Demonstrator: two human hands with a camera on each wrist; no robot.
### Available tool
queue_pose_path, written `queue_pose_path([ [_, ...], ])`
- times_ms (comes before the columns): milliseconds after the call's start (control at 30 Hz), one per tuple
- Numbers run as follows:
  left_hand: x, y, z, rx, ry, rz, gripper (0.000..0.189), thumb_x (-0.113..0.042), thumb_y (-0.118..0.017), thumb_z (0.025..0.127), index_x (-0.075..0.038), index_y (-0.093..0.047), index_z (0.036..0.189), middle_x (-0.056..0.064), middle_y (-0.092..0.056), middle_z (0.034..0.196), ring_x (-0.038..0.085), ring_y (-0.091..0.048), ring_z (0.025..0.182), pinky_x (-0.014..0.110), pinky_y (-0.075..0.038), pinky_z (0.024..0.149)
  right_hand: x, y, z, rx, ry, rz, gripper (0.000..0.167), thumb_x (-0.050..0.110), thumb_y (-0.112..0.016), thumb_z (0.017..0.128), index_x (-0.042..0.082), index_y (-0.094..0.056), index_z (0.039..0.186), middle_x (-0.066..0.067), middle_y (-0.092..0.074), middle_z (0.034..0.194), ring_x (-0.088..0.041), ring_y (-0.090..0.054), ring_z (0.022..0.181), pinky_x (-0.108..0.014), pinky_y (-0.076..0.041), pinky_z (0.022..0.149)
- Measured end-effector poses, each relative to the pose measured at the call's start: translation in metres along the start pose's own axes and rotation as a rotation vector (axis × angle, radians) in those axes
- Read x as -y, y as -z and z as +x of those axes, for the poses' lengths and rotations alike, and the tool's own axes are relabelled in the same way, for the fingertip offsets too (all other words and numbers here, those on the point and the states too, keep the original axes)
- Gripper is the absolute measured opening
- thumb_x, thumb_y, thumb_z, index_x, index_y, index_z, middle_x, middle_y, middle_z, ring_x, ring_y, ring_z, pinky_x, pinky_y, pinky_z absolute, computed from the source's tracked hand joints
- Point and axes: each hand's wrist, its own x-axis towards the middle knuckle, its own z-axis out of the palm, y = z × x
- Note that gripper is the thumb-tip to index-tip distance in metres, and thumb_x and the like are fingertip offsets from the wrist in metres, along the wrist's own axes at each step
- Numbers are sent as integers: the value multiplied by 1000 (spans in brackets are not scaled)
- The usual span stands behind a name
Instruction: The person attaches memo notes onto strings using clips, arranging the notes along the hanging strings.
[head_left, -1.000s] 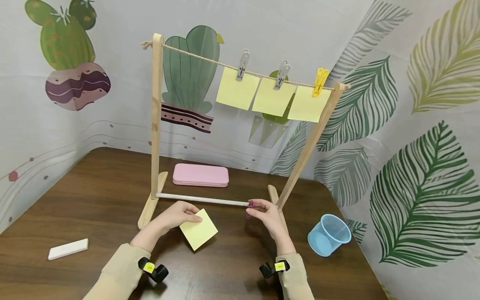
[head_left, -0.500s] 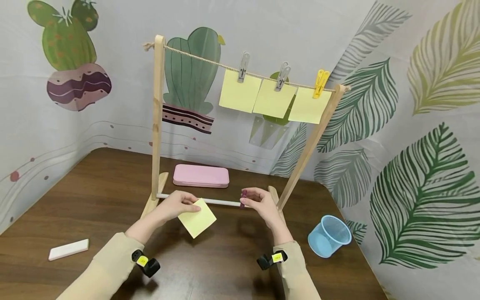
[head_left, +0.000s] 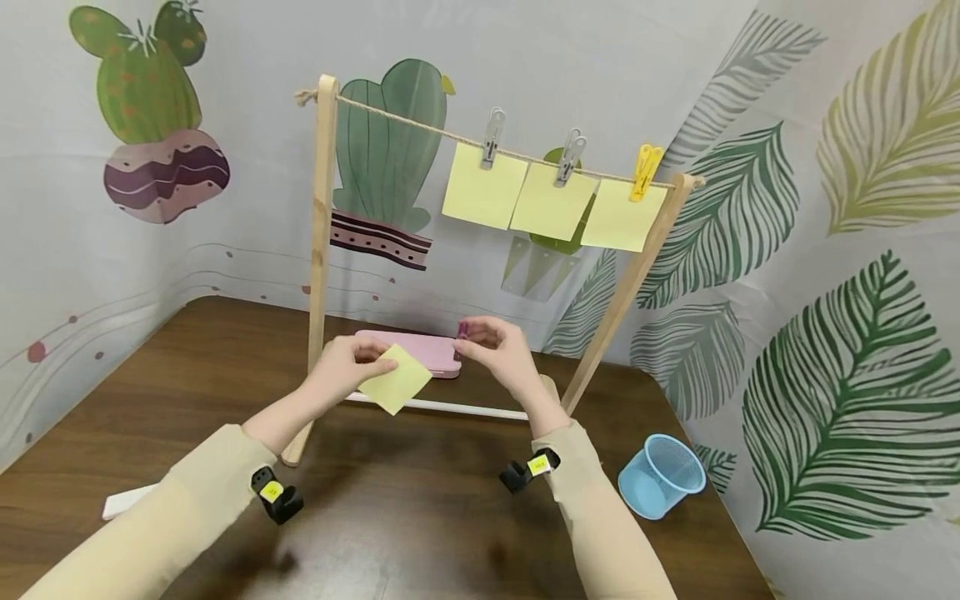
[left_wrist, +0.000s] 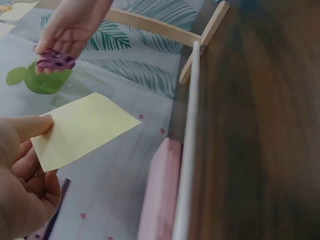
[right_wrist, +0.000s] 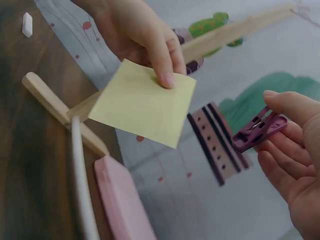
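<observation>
My left hand (head_left: 347,368) pinches a yellow sticky note (head_left: 396,380) by one corner, thumb on its face. Across from it, my right hand (head_left: 498,354) holds a purple clothespin (right_wrist: 257,131) between thumb and fingers; in the head view the pin is small and partly hidden. Both hands are raised above the white rod of a wooden stand, in front of the pink case. Higher up, a rope (head_left: 405,121) carries three more yellow notes, among them the left one (head_left: 483,187). Two hang from grey clothespins (head_left: 492,140), the right one from a yellow clothespin (head_left: 645,172).
The stand's left post (head_left: 320,217) and right post (head_left: 626,287) rise from the brown table (head_left: 405,517). A pink case (head_left: 420,347) lies behind the white rod (head_left: 465,408). A blue mesh cup (head_left: 660,477) stands right; a white block (head_left: 123,502) is partly behind the left sleeve.
Both hands have risen and moved away from me, carrying the note and the purple clothespin. The right hand has also shifted left, toward the note.
</observation>
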Motion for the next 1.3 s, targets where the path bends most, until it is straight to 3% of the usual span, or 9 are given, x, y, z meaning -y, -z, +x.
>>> queue_pose_path([
  [167, -17, 17, 12, -20, -31, 18, 31, -19, -72, 90, 4, -69, 110, 20, -73, 98, 15, -66, 78, 25, -54, 61, 29, 2, 20, -3, 54, -7, 34, 10, -75, 85, -3, -67, 116, -18, -72, 100, -8, -67, 83, -23, -54, 80],
  [300, -31, 28, 20, -61, -54, 61, 29, -20, -71, 91, 1, -69, 110, 21, -72, 105, 29, -70, 93, 38, -58, 75, 54, 6, 33, -6, 77, -22, 34, 10, -75, 85, -1, -67, 117, -18, -72, 101, -9, -67, 84, -23, -54, 77],
  [400, -43, 35, 24, -93, -75, 64, 30, -22, -70, 92, 2, -69, 111, 21, -71, 109, 33, -68, 104, 44, -55, 86, 73, 7, 41, 3, 111, -14, 35, 8, -74, 86, -1, -66, 118, -19, -72, 103, -14, -69, 87, -25, -56, 78],
  [467, -50, 40, 28, -119, -90, 61, 32, -23, -69, 92, 2, -69, 112, 21, -71, 110, 33, -68, 104, 40, -55, 84, 85, 8, 46, 15, 143, -1, 35, 6, -73, 86, -2, -65, 119, -21, -71, 105, -19, -70, 91, -28, -57, 81],
  [633, -67, 48, 35, -189, -137, 70, 32, -26, -70, 92, 0, -71, 110, 19, -73, 106, 31, -70, 98, 17, -51, 70, 112, 9, 59, 36, 206, 25, 38, 1, -71, 88, -6, -61, 123, -24, -69, 110, -28, -69, 99, -30, -56, 88],
  [767, -83, 54, 41, -230, -167, 84, 30, -26, -73, 89, -1, -73, 107, 18, -74, 102, 30, -71, 95, 11, -47, 65, 133, 10, 69, 42, 239, 2, 41, 0, -68, 89, -6, -57, 128, -25, -67, 115, -29, -66, 106, -28, -53, 93],
  [900, -100, 61, 49, -272, -188, 82, 29, -25, -75, 88, -2, -74, 106, 17, -74, 101, 24, -72, 90, 11, -47, 64, 154, 12, 81, 51, 276, -34, 43, 0, -66, 90, -6, -54, 132, -24, -65, 119, -28, -64, 110, -26, -51, 96],
  [1100, -123, 70, 60, -318, -186, 12, 33, -26, -75, 87, -1, -73, 109, 18, -73, 103, -5, -64, 76, 11, -48, 68, 179, 17, 97, 18, 324, -40, 39, 3, -64, 93, -5, -56, 130, -21, -65, 117, -23, -66, 106, -25, -52, 93],
  [1300, -140, 80, 65, -381, -188, -72, 33, -22, -76, 87, 1, -72, 110, 13, -76, 100, -9, -62, 75, 12, -48, 70, 201, 15, 109, -42, 377, -60, 35, 6, -67, 91, -5, -60, 124, -19, -68, 112, -20, -68, 100, -23, -52, 91],
])
